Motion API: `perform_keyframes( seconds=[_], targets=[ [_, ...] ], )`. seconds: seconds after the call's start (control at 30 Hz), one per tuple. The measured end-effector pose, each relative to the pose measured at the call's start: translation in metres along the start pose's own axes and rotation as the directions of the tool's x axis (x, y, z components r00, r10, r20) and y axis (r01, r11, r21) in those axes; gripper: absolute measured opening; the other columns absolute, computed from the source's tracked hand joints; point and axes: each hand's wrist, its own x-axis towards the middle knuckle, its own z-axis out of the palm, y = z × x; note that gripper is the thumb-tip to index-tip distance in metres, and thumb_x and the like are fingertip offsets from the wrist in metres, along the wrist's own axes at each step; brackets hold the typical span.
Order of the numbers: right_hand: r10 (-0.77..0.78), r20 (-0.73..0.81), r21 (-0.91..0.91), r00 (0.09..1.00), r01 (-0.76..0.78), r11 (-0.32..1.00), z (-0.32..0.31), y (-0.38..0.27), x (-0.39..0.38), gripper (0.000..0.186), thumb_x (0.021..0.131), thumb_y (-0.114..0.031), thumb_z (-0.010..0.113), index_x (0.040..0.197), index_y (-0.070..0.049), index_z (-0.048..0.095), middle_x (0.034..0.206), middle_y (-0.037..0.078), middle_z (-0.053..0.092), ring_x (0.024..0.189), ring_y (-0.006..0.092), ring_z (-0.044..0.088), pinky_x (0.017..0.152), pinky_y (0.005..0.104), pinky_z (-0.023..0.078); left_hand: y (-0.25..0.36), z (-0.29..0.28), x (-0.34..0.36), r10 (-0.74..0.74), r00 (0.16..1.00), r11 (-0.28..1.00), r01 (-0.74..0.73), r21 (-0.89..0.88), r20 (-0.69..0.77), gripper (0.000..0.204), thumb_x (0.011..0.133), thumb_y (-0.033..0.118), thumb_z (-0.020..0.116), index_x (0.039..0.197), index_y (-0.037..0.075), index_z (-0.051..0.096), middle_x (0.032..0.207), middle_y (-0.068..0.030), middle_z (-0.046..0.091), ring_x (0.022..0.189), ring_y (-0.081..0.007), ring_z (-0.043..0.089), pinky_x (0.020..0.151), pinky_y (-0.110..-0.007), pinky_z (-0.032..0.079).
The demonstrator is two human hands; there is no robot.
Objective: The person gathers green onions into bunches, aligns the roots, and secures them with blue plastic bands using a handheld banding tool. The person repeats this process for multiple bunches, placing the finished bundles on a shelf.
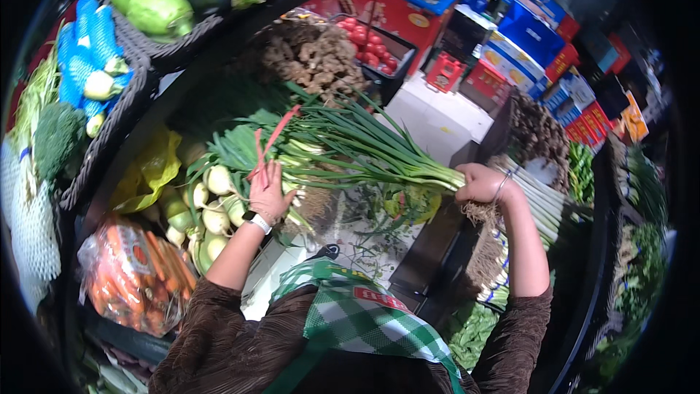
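My right hand (481,184) is closed around the pale root ends of a bunch of green onions (408,164). Their long green leaves stretch to the left across the middle of the view, and brown roots hang below my fist. My left hand (270,193) lies with fingers extended against another bundle of leafy greens (244,142) with pale stalks. A red tie (277,131) loops up from beside its fingertips. Whether those fingers pinch the tie is hard to see. White-green radishes (216,215) sit just left of my left wrist.
Bagged carrots (135,270) and a yellow plastic bag (149,175) are at left, below baskets of eggplants (160,11) and broccoli (60,142). Ginger (313,55) and tomatoes (373,47) lie at the back. Thick leeks (536,201) fill the right side; leaf scraps (364,248) litter the floor.
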Motion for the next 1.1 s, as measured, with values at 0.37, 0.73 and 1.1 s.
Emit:
perform_keyframes(
  seconds=[0.37, 0.73, 1.1],
  targets=[
    [-0.016, -0.608, -0.672, 0.794, -0.503, 0.544, 0.003, 0.011, -0.080, 0.010, 0.079, -0.010, 0.058, 0.088, -0.006, 0.060, 0.081, 0.012, 0.069, 0.078, 0.0273, 0.069, 0.066, 0.0389, 0.053, 0.147, -0.091, 0.035, 0.472, 0.882, 0.782, -0.419, -0.461, -0.003, 0.047, 0.075, 0.038, 0.074, 0.106, 0.003, 0.065, 0.094, -0.0173, 0.067, 0.088, -0.0359, 0.064, 0.079, -0.042, 0.051],
    [-0.348, -0.452, -0.856, 0.821, -0.290, 0.427, 0.035, -0.024, -0.125, 0.009, 0.075, -0.014, 0.058, 0.082, -0.008, 0.057, 0.078, 0.004, 0.062, 0.082, 0.0203, 0.060, 0.081, 0.0331, 0.042, 0.373, -0.101, 0.080, 0.939, 0.342, 0.086, -0.353, -0.932, -0.042, 0.066, 0.062, 0.030, 0.082, 0.116, 0.002, 0.057, 0.115, -0.0204, 0.063, 0.110, -0.0319, 0.060, 0.095, -0.041, 0.046],
    [0.403, -0.901, 0.431, 0.162, 0.220, 0.875, 0.130, 0.031, -0.083, 0.079, 0.075, -0.013, 0.081, 0.137, -0.003, 0.033, 0.110, 0.014, 0.053, 0.072, 0.0104, 0.056, 0.061, 0.0247, 0.049, 0.368, -0.050, 0.056, 0.891, 0.398, 0.157, 0.185, -0.970, 0.220, 0.025, 0.074, 0.008, 0.065, 0.097, 0.001, 0.058, 0.082, -0.0009, 0.060, 0.075, -0.0091, 0.053, 0.068, -0.027, 0.047]
  ],
)
